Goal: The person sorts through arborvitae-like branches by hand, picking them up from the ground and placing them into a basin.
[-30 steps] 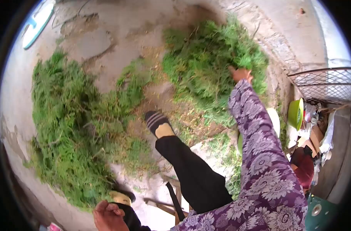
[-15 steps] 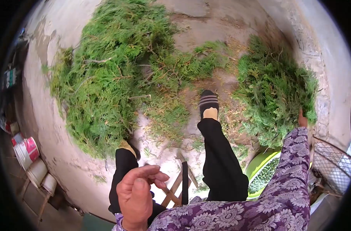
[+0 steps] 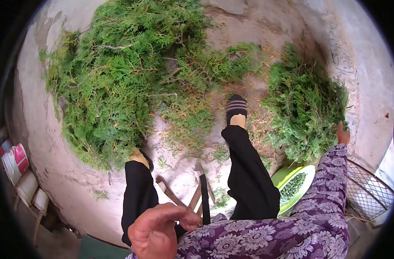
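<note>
My left hand (image 3: 156, 231) is raised in front of my lap, its fingers loosely curled in towards the thumb. No object shows in it. My right hand (image 3: 343, 134) reaches out to the lower right edge of a pile of green conifer sprigs (image 3: 307, 103). Leaves partly cover its fingers, so I cannot see whether they grip a sprig. Close to my right forearm is a bright green basin (image 3: 287, 174) with many small green pieces, apparently seed cones (image 3: 293, 190), in it.
A larger heap of conifer branches (image 3: 115, 77) spreads over the floor on the left. Loose clippings (image 3: 190, 125) lie between my feet. A wooden folding stool (image 3: 195, 198) is beneath me. White buckets (image 3: 27, 186) stand far left; a wire mesh rack (image 3: 367, 190) is at the right.
My left hand has dropped lower, towards my lap. My right hand now shows more clearly at the pile's edge, less covered by leaves. The view has shifted slightly.
</note>
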A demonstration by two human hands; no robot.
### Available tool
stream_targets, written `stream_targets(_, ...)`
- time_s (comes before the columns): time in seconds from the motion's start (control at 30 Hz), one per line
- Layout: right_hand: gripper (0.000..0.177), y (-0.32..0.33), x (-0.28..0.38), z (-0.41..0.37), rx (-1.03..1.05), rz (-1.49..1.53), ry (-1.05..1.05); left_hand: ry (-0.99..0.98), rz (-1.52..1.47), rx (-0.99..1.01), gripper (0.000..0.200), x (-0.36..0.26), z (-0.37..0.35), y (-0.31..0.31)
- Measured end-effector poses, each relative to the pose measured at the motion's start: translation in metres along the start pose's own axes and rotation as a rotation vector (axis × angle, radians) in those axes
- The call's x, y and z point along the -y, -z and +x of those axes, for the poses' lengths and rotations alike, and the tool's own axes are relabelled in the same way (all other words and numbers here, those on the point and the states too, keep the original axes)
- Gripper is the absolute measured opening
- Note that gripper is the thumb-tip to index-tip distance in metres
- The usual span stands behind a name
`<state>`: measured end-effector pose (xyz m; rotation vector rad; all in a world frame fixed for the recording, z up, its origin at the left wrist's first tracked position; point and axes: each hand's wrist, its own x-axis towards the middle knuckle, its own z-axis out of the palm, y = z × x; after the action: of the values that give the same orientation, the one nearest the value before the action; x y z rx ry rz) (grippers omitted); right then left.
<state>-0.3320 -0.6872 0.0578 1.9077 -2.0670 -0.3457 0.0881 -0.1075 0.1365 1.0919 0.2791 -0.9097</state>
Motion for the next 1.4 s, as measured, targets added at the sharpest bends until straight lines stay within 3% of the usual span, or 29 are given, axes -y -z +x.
stream_targets(0.03, 0.095, 0.009, 0.017, -0.009, -0.159, -0.06, -0.046, 0.069, 0.028, -0.001, 0.051, -0.008, -0.001, 0.0)
stream_targets(0.07, 0.094, 0.022, 0.044, -0.027, -0.289, 0.046, 0.12, 0.137, 0.056, -0.001, 0.053, -0.012, -0.001, 0.0)
stream_targets(0.13, 0.082, 0.069, 0.129, -0.099, -0.363, 0.189, 0.41, 0.13, 0.037, 0.002, 0.052, -0.011, -0.002, 0.003)
stream_targets(0.2, 0.064, 0.08, 0.197, -0.145, -0.348, 0.042, 0.699, 0.12, 0.023, 0.008, 0.052, -0.011, -0.003, 0.006)
stream_targets(0.23, 0.054, 0.064, 0.226, -0.164, -0.402, 0.293, 0.907, 0.143, 0.004, 0.04, 0.051, -0.011, -0.003, 0.01)
stream_targets(0.27, 0.057, 0.048, 0.259, -0.182, -0.385, 0.348, 1.039, 0.165, -0.014, 0.07, 0.051, -0.011, -0.002, 0.012)
stream_targets(0.37, 0.063, 0.005, 0.358, -0.248, -0.21, 0.565, 1.246, 0.146, -0.025, 0.062, 0.049, -0.008, -0.003, 0.014)
stream_targets(0.4, 0.072, 0.01, 0.39, -0.276, -0.056, 0.508, 1.216, 0.14, -0.016, 0.051, 0.049, -0.008, -0.001, 0.016)
stream_targets(0.5, 0.078, -0.024, 0.462, -0.324, -0.048, 0.654, 1.263, 0.151, -0.006, 0.057, 0.049, -0.007, 0.002, 0.017)
stream_targets(0.53, 0.079, -0.033, 0.48, -0.338, -0.019, 0.62, 1.19, 0.141, 0.029, 0.044, 0.048, -0.008, 0.002, 0.015)
stream_targets(0.57, 0.08, -0.04, 0.489, -0.345, 0.01, 0.584, 1.114, 0.134, 0.064, 0.033, 0.048, -0.009, 0.003, 0.015)
stream_targets(0.7, 0.069, -0.051, 0.493, -0.34, 0.044, 0.52, 1.162, 0.135, 0.113, 0.028, 0.047, -0.007, 0.007, 0.017)
stream_targets(0.77, 0.055, -0.05, 0.486, -0.322, 0.217, 0.504, 1.163, 0.024, 0.008, -0.012, 0.042, 0.002, 0.007, 0.018)
stream_targets(0.8, 0.04, -0.046, 0.48, -0.316, 0.198, 0.509, 1.12, 0.024, 0.006, -0.013, 0.042, -0.002, 0.007, 0.018)
stream_targets(0.9, 0.044, -0.054, 0.449, -0.283, 0.15, 0.559, 1.013, 0.154, 0.093, 0.0, 0.048, -0.013, 0.007, 0.017)
stream_targets(1.0, 0.048, -0.073, 0.433, -0.269, -0.025, 0.579, 0.852, 0.168, 0.062, -0.01, 0.048, -0.012, 0.006, 0.018)
stream_targets(1.07, 0.044, -0.071, 0.428, -0.271, -0.492, 0.628, 0.885, 0.192, 0.084, -0.013, 0.048, -0.012, 0.006, 0.018)
stream_targets(1.1, 0.044, -0.056, 0.43, -0.28, -0.485, 0.628, 0.888, 0.195, 0.084, -0.019, 0.048, -0.011, 0.006, 0.017)
stream_targets(1.17, 0.033, -0.016, 0.446, -0.315, -0.263, 0.931, 1.266, 0.211, 0.085, -0.02, 0.048, -0.011, 0.007, 0.014)
stream_targets(1.23, 0.021, -0.039, 0.461, -0.346, 0.075, 0.777, 1.46, 0.213, 0.086, -0.016, 0.048, -0.01, 0.008, 0.012)
stream_targets(1.3, 0.021, -0.05, 0.471, -0.385, 0.294, 0.627, 1.519, 0.215, 0.086, -0.016, 0.048, -0.011, 0.008, 0.012)
stream_targets(1.4, 0.017, -0.063, 0.487, -0.411, 0.166, 0.839, 1.363, 0.231, 0.089, -0.006, 0.048, -0.01, 0.01, 0.016)
